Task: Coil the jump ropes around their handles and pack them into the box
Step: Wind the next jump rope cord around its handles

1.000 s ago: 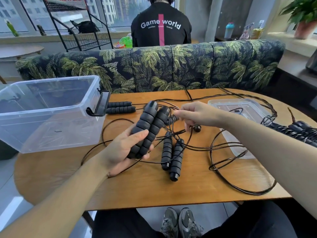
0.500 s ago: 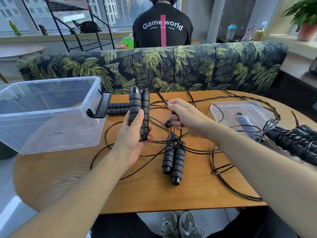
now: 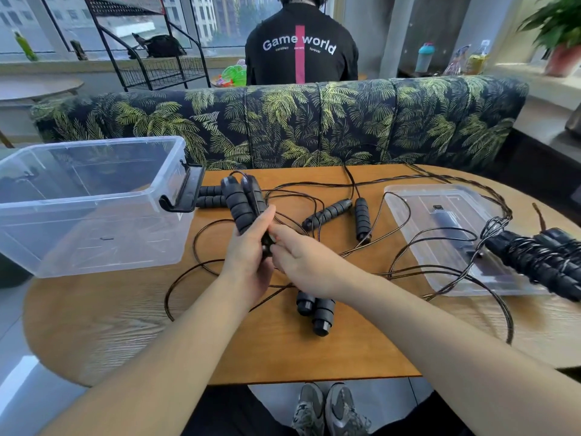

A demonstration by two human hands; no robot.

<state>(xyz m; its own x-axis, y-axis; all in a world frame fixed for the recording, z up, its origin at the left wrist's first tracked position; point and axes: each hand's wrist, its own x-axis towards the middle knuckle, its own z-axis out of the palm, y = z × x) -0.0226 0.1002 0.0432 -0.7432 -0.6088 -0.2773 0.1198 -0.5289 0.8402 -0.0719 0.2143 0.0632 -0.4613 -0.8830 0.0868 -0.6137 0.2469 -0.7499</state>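
Ribbed black foam handles, paired, sit clenched in the left hand; the right hand pinches thin glossy cord centre-frame over the wood-grain counter.

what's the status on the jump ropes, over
Left hand grips paired handles; right hand at their lower end. Box empty. Loose cords tangled across table.

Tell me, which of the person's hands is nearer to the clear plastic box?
Left. The left hand grips a pair of handles just right of the clear box; the right hand sits further right, beside it.
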